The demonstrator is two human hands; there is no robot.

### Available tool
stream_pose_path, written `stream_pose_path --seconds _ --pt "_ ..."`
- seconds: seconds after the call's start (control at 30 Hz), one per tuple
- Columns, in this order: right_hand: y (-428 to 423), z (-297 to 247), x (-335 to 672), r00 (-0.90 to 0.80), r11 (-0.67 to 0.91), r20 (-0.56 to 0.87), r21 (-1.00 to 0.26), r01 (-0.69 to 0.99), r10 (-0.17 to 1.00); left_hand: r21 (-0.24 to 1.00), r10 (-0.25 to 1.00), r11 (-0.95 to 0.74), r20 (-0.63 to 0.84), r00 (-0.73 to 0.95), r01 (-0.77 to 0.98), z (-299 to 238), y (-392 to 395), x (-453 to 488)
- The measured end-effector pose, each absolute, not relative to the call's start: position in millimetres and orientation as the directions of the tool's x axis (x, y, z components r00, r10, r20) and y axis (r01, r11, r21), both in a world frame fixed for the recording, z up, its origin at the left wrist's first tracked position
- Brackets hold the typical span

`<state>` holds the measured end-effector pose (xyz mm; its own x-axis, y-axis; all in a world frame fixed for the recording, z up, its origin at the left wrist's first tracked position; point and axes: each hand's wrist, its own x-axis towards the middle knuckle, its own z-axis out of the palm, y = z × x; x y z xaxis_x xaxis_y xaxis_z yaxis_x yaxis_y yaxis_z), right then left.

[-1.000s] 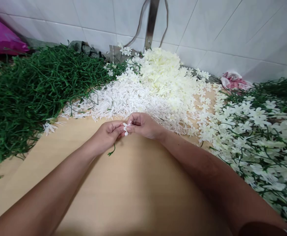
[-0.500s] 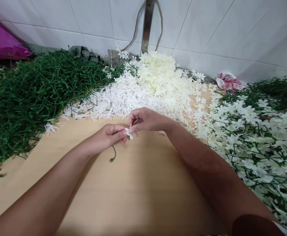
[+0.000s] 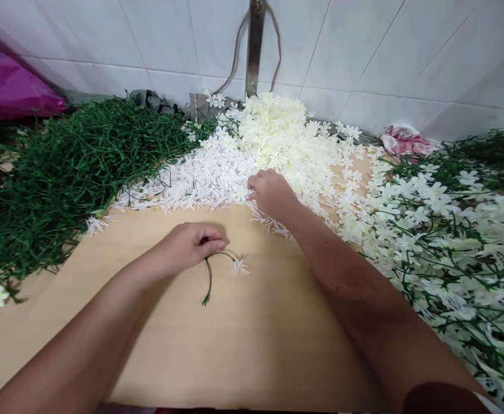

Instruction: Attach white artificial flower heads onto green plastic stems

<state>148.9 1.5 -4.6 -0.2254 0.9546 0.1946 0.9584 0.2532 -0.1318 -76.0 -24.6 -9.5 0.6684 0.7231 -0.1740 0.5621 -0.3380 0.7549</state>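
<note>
Right hand (image 3: 271, 194) at white pile (image 3: 204, 179), magenta bag (image 3: 12, 86)

The left hand (image 3: 193, 244) and right hand (image 3: 274, 196) are bare, as are the left forearm (image 3: 114, 313) and right forearm (image 3: 350, 287), both widening from narrower wrists (image 3: 150, 265). Toward the table's (image 3: 252, 351) near right corner shows a thin white strip (image 3: 485, 402), possibly sleeve cloth, too cut off to tell.

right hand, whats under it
Around the right hand, thin white strands show beside the fingertips and along the wrist's near edge, some over the tan surface. Whatever lies directly beneath the palm is covered; I can't tell if the fingers pinch anything.
</note>
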Motion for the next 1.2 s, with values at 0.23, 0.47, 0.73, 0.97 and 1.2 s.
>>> stream_pose_path --seconds 0.23,0.47,0.73,0.97,1.2 --pt "6.7 -2.7 161.5 -0.177 0.234 0.210 -0.289 0.928 0.962 0.615 0.674 -0.403 -0.301 0.674 0.678 8.4 -25.3 -72.3" --pt "4.4 -2.4 160.2 -0.180 0.220 0.190 -0.217 0.951 0.965 0.508 0.905 -0.417 0.158 0.394 0.754 3.9 17.8 -21.8" --pt "12.0 -2.2 167.1 -0.083 0.268 0.372 -0.480 0.835 0.924 0.634 0.916 -0.390 0.191 0.354 0.668 -13.5 37.1 -9.1" --pt "14.2 -2.6 163.2 0.052 0.304 0.401 -0.767 0.565 0.915 0.853 0.955 -0.281 0.201 0.220 0.440 -13.8 46.5 -19.4" --pt "20.0 -8.2 165.7 0.187 0.234 0.275 -0.948 0.217 0.943 0.927 0.970 -0.194 0.132 0.205 0.320 -5.9 41.8 -11.5"
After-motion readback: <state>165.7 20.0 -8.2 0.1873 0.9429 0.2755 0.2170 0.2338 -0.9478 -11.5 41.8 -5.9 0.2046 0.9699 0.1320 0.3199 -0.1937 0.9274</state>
